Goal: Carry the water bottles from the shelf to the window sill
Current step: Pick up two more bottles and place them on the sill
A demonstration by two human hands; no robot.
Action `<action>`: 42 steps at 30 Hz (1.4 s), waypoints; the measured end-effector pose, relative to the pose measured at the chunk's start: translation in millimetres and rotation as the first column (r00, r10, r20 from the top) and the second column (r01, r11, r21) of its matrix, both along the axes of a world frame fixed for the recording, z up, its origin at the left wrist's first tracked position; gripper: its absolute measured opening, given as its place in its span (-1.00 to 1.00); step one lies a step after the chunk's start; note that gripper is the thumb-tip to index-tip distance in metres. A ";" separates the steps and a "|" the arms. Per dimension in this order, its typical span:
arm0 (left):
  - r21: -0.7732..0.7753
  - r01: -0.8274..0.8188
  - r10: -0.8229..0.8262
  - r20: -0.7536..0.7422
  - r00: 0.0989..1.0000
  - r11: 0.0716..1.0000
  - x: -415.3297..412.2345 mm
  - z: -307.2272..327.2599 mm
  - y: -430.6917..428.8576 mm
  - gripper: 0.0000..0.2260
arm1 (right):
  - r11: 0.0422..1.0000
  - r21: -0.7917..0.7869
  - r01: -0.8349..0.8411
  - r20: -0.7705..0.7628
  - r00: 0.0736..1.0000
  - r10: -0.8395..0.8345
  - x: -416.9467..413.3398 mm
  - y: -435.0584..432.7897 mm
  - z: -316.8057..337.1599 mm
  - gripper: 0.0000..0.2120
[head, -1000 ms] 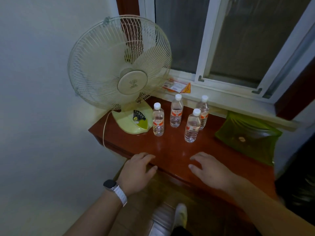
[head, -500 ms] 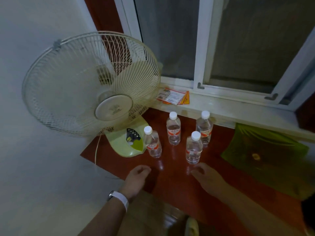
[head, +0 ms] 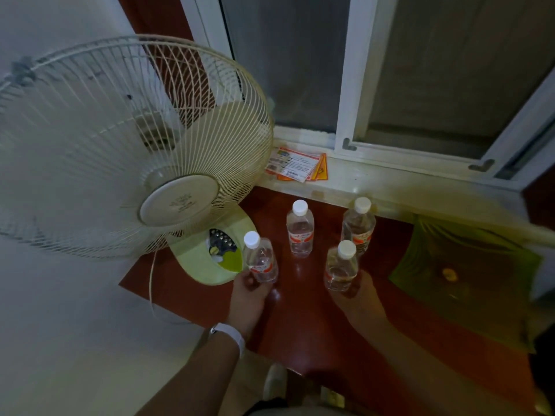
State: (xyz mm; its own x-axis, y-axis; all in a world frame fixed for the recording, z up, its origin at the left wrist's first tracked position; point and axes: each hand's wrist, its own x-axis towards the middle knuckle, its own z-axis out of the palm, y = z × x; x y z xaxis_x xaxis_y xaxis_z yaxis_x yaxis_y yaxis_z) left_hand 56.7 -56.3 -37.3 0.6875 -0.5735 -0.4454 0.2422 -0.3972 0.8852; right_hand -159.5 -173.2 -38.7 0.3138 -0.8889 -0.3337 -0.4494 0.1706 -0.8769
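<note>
Gripping the lower body of the front-left bottle [head: 260, 259], the left hand [head: 249, 298] curls its fingers round the clear plastic just below the red label. The bottle's long axis runs near vertical, white cap up and leaning a little toward the fan base [head: 204, 262] just beside it. The right hand [head: 357, 298] wraps the lower part of the front-right bottle [head: 341, 267] in the same way; that one stands close to upright, cap up. Whether either bottle is off the surface cannot be told.

Behind them, the back-left bottle [head: 299, 228] and back-right bottle [head: 359, 225] stand upright and untouched on the red shelf [head: 300, 319], the back-right one close under the edge of the window sill [head: 375, 181]. All four are apart from one another, with a bare strip of shelf between the left and right pairs.

The sill runs along the far edge of the shelf, under the white window frame. Some printed cards [head: 295, 166] lie at its left end, partly behind the cage of the fan [head: 120, 145], which overhangs the shelf's left side. From the cards rightward the sill's top shows bare. A green tray [head: 462, 280] takes up the shelf's right part, well apart from the right hand. A white wristband [head: 229, 334] sits on the left wrist.
</note>
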 end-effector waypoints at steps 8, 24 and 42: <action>-0.014 0.148 -0.142 0.210 0.967 0.989 23.5 -5.3 -20.4 -0.51 | 0.998 -0.058 0.031 0.097 0.995 -0.026 9.4 -8.8 -6.1 -0.29; 0.011 0.296 -0.289 0.255 0.923 0.955 60.6 1.4 -38.6 -0.45 | 0.997 0.033 0.066 0.169 0.983 -0.071 23.7 -22.7 -12.2 -0.27; -0.183 0.538 -0.510 0.183 0.841 0.822 56.1 24.9 -50.0 -0.52 | 0.937 0.021 0.349 0.255 0.904 -0.343 27.2 15.5 75.0 -0.64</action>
State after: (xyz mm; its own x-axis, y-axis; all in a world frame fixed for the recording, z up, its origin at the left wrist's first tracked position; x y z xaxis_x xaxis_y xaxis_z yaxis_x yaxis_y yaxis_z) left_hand 112.8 -106.3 -12.4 0.2947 -0.9346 -0.1991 -0.0610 -0.2263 0.9722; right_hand -132.3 -157.7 36.3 0.0553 -0.9636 -0.2618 -0.1310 0.2529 -0.9586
